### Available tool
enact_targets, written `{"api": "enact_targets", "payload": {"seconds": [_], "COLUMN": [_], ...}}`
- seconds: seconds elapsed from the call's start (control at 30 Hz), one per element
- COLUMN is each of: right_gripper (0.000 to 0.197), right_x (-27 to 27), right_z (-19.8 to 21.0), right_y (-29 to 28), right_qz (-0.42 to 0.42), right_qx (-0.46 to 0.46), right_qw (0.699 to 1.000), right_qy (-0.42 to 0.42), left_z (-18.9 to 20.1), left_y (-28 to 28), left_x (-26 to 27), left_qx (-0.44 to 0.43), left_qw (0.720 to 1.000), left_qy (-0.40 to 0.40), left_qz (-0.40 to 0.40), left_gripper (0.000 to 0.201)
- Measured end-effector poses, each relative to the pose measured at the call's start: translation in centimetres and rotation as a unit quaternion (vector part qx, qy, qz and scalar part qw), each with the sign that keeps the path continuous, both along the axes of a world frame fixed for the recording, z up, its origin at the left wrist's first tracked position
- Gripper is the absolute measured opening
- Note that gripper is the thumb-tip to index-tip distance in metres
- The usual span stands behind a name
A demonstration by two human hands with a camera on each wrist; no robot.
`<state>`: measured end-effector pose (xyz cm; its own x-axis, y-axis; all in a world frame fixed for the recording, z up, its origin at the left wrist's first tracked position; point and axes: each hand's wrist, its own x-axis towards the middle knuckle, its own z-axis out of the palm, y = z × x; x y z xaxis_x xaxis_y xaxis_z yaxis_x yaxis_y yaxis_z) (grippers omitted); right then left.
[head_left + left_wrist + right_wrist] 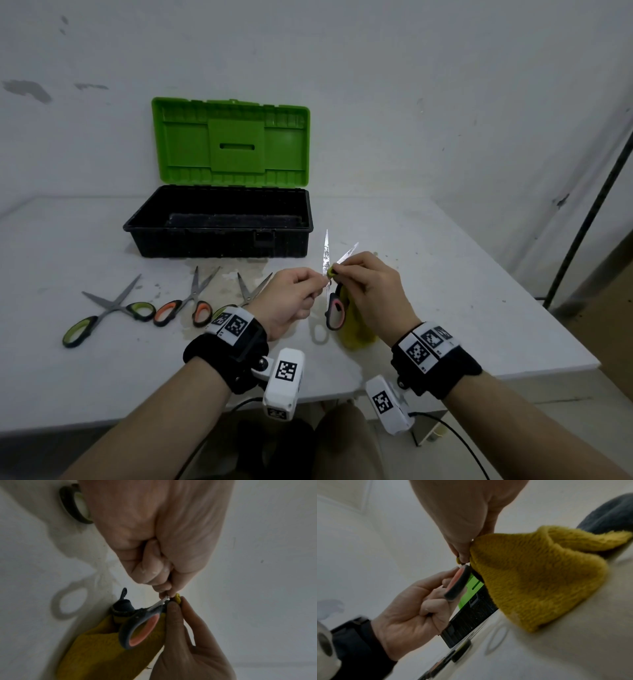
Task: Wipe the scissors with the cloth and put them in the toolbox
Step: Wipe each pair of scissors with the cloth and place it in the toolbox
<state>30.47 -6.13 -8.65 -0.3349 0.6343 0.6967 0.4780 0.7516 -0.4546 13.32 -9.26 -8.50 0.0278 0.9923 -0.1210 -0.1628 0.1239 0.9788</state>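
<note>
Yellow terry cloth [354,329] hangs from the right hand [371,291], which is raised above the white table [445,291] near its right front part. The right hand's thumb and fingers are drawn together around a fold of the cloth, pinching it against the blades near the pivot of the held scissors [330,274]; a small nub of yellow shows between the fingertips. The rest of the cloth drapes down, its lower end reaching the table.

The held scissors stand almost upright with their blades spread in a narrow V, tips pointing away from the person toward the toolbox [219,236]. Their grey and orange handle loop hangs below, in front of the cloth. The left hand [291,298] faces the right one, knuckles up, with its fingers curled and its thumb and forefinger pinching the metal just beside the pivot. In the left wrist view the fingertips of both hands nearly meet at that spot. Both forearms reach forward from the table's near edge, each wearing a black wrist strap with a white camera unit.

The toolbox sits open at the back of the table, black tray below, green lid standing upright against the wall. Three more pairs of scissors lie in a row in front of it, left of the hands: a green-handled pair [109,308], an orange-handled pair [188,303], and a third pair [251,291] partly hidden behind the left wrist.
</note>
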Motion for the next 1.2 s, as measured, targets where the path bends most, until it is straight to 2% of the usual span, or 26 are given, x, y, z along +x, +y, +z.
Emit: {"api": "enact_targets", "payload": {"seconds": [0.1, 0.27, 0.33, 0.47, 0.53, 0.77, 0.83, 1.0, 1.2], "right_gripper": [0.014, 0.011, 0.011, 0.012, 0.012, 0.012, 0.011, 0.013, 0.012], "right_x": [0.5, 1.7, 1.6, 0.1, 0.0, 1.7, 1.5, -0.2, 1.2], "right_z": [0.2, 1.4, 1.5, 0.3, -0.1, 2.0, 2.2, 0.7, 1.1], "right_y": [0.9, 2.6, 1.7, -0.8, -0.6, 2.2, 1.5, -1.0, 1.7], "right_qz": [-0.025, -0.102, -0.084, -0.006, -0.018, -0.117, -0.100, -0.015, -0.097], "right_qx": [0.005, -0.017, 0.002, -0.003, -0.006, -0.049, -0.029, -0.033, -0.069], "right_qw": [1.000, 0.993, 0.995, 1.000, 0.999, 0.992, 0.994, 0.998, 0.993], "right_qy": [0.000, 0.049, 0.048, -0.025, -0.037, 0.023, 0.027, -0.047, -0.010], "left_z": [0.1, -0.3, -0.3, -0.2, -0.1, -0.2, -0.2, 0.1, -0.2], "left_y": [-0.2, -0.5, -0.4, -0.3, -0.3, -0.5, -0.5, -0.4, -0.6], "left_x": [-0.1, -0.5, -0.6, -0.4, -0.3, -0.8, -0.9, -0.7, -1.1], "left_qx": [0.008, -0.003, -0.006, -0.003, 0.003, -0.008, -0.013, -0.007, -0.008], "left_qw": [1.000, 0.999, 0.999, 0.999, 0.999, 0.997, 0.998, 0.997, 0.995], "left_qy": [0.016, 0.042, 0.039, 0.032, 0.042, 0.066, 0.063, 0.071, 0.093], "left_qz": [-0.011, -0.019, -0.017, -0.020, -0.025, -0.031, -0.030, -0.037, -0.037], "left_gripper": [0.014, 0.012, 0.013, 0.015, 0.014, 0.012, 0.011, 0.011, 0.013]}}
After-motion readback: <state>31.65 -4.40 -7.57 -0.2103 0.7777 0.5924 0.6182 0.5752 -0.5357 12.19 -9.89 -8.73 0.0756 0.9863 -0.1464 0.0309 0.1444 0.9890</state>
